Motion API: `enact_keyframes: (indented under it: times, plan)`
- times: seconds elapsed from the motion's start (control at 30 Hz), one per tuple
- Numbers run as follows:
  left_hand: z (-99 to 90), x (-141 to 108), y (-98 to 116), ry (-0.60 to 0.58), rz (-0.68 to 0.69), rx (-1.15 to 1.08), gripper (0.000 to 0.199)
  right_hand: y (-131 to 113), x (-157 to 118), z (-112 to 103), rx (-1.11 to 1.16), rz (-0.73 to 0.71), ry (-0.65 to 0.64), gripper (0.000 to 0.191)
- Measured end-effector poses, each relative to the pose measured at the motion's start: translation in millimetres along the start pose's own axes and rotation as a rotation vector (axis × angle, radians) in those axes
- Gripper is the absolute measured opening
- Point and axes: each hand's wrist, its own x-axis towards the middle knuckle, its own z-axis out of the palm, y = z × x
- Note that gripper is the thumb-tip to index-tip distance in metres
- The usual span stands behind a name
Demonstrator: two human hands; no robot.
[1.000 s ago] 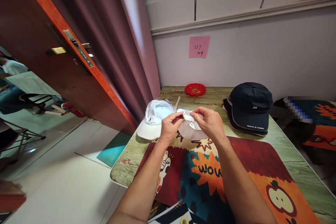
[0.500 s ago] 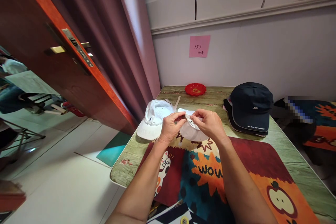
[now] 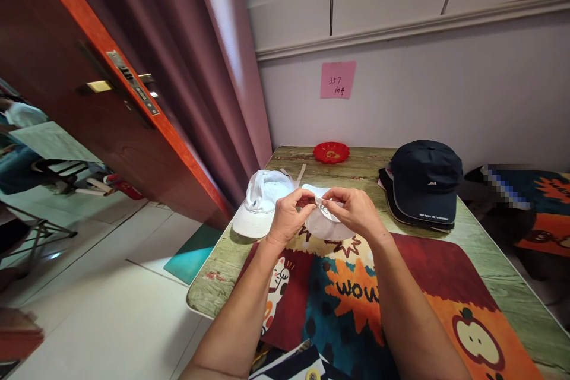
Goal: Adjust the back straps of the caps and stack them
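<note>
A white baseball cap [image 3: 328, 227] lies on the far edge of the colourful mat [image 3: 356, 285], partly covered by my hands. My left hand [image 3: 291, 214] pinches the cap's back strap between thumb and fingers. Close beside it, my right hand [image 3: 354, 212] pinches the same strap from the other side. The fingers hide most of the strap and its fastening. Just left of my left hand sits another white baseball cap [image 3: 262, 196], its brim toward me and a loose strap end sticking up behind it.
Dark caps [image 3: 425, 181] are stacked at the right of the table [image 3: 222, 285]. A red scalloped dish [image 3: 332, 152] stands at the back near the wall, below a pink note [image 3: 338, 79]. An open door [image 3: 133, 101] and curtain are on the left; a person sits beyond.
Both hands stay at the strap with only small finger movements. The light strap shows a little more between the fingertips now. The other caps have not moved.
</note>
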Motion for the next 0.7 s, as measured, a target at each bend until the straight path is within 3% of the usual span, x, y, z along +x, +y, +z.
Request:
enact_keyframes:
  times: [0.43, 0.7]
  plan:
    - [-1.2, 1.0, 4.0, -0.058, 0.114, 0.095, 0.015, -0.8, -0.4, 2.1, -0.017, 0.013, -0.02, 0.025]
    - [-8.9, 0.9, 2.1, -0.031, 0.105, 0.158, 0.021, 7.2, -2.4, -15.7, -0.018, 0.067, -0.089, 0.018]
